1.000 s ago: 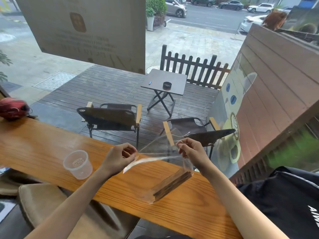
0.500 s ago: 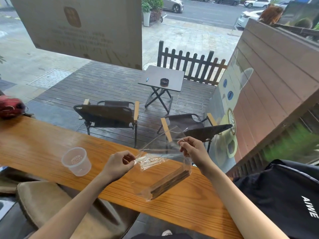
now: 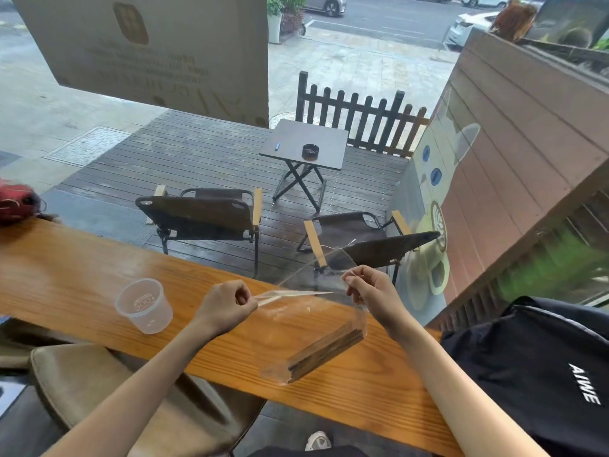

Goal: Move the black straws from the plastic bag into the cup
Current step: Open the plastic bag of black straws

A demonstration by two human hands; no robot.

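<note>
A clear plastic bag (image 3: 309,319) hangs over the wooden counter (image 3: 66,278), pinched at its top edge by both hands. My left hand (image 3: 227,305) grips the bag's left lip and my right hand (image 3: 370,293) grips the right lip, holding the mouth stretched between them. A bundle of dark straws (image 3: 328,354) lies slanted in the bottom of the bag, its low end touching the counter. A clear plastic cup (image 3: 144,305) stands upright and empty on the counter, left of my left hand.
A red object (image 3: 16,202) sits at the counter's far left. A black bag with white lettering (image 3: 540,367) lies at the right end. A padded stool (image 3: 99,390) is below the counter. A window is directly behind the counter.
The hands have drawn the bag's mouth taut again, so the crumpled lip is now flat between them. The straws have stayed in the bottom of the bag.
</note>
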